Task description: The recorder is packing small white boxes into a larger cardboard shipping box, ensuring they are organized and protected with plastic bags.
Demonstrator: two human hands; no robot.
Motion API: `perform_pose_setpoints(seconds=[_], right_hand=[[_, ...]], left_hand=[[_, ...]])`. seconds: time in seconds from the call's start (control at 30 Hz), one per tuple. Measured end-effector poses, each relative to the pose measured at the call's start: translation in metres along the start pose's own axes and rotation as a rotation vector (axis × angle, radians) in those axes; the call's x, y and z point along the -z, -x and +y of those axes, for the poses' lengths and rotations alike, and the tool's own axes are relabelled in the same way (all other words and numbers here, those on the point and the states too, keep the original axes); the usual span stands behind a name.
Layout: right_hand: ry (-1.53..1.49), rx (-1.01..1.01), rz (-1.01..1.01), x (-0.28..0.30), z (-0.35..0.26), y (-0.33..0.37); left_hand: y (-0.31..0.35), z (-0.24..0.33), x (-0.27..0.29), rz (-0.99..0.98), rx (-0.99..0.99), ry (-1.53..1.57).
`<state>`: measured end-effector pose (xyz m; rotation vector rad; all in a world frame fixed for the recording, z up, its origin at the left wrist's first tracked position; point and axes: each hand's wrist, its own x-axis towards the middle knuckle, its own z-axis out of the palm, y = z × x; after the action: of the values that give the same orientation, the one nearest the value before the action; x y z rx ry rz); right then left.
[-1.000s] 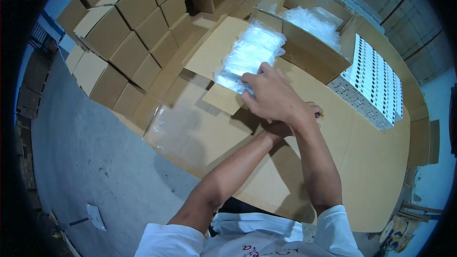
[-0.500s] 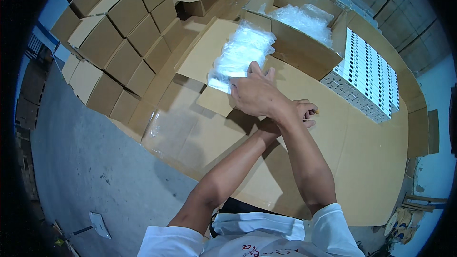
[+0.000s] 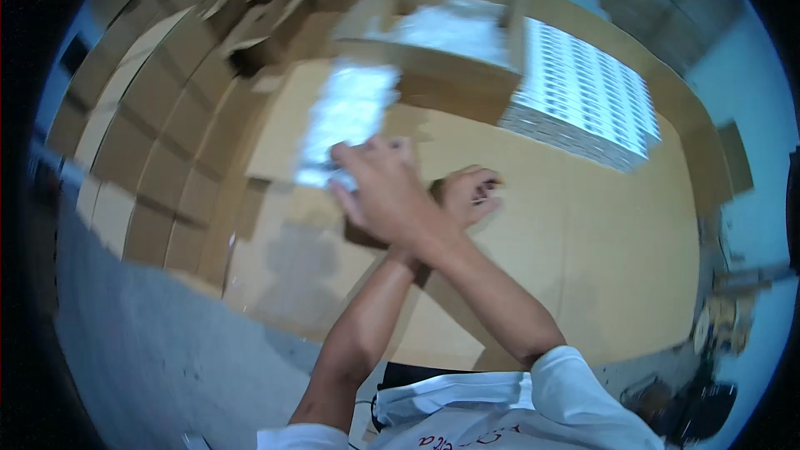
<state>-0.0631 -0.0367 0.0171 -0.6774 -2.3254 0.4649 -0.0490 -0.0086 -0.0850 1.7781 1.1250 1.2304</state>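
My arms are crossed, with the right forearm lying over the left. My right hand (image 3: 379, 187) reaches to the left, its thumb and fingers apart, at the near edge of a row of clear plastic wrap packs (image 3: 350, 108). These packs lie in an open cardboard carton, whose left flap (image 3: 273, 137) is spread outward. Beyond my right wrist, my left hand (image 3: 468, 196) rests low over the cardboard-covered table, fingers curled. A small yellowish bit shows at its fingertips, too blurred to name. The carton's near side is partly hidden by my right hand.
A large carton (image 3: 450, 75) holding crumpled clear plastic (image 3: 454, 29) stands at the back. Right of it is a stack of white panels with dark slots (image 3: 587, 87). Stacked brown boxes (image 3: 150, 150) line the left. A cardboard wall (image 3: 679, 142) borders the table's right side.
The view has swung, so the table's things sit further left. My right hand's thumb and fingers look more spread beside the plastic packs. My left hand stays curled beyond the right wrist.
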Motion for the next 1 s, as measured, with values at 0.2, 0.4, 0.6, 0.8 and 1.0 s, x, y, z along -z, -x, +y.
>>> perform_pose_setpoints(seconds=[0.2,0.4,0.6,0.8,1.0], right_hand=[[-0.091,0.046,0.162,0.077,0.044,0.016],[0.117,-0.136,0.341,0.222,0.165,0.078],[0.343,-0.268,0.52,0.377,0.298,0.131],[0.576,-0.466,0.662,0.505,0.418,0.191],[0.634,-0.763,0.458,0.542,0.472,0.228]], left_hand=[[-0.025,0.008,-0.007,-0.029,0.091,-0.096],[-0.078,0.061,-0.062,-0.194,0.253,-0.025],[-0.103,0.069,-0.11,-0.057,0.06,-0.142],[-0.128,0.093,-0.152,0.012,0.203,-0.139],[-0.141,0.094,-0.181,0.043,0.197,-0.117]])
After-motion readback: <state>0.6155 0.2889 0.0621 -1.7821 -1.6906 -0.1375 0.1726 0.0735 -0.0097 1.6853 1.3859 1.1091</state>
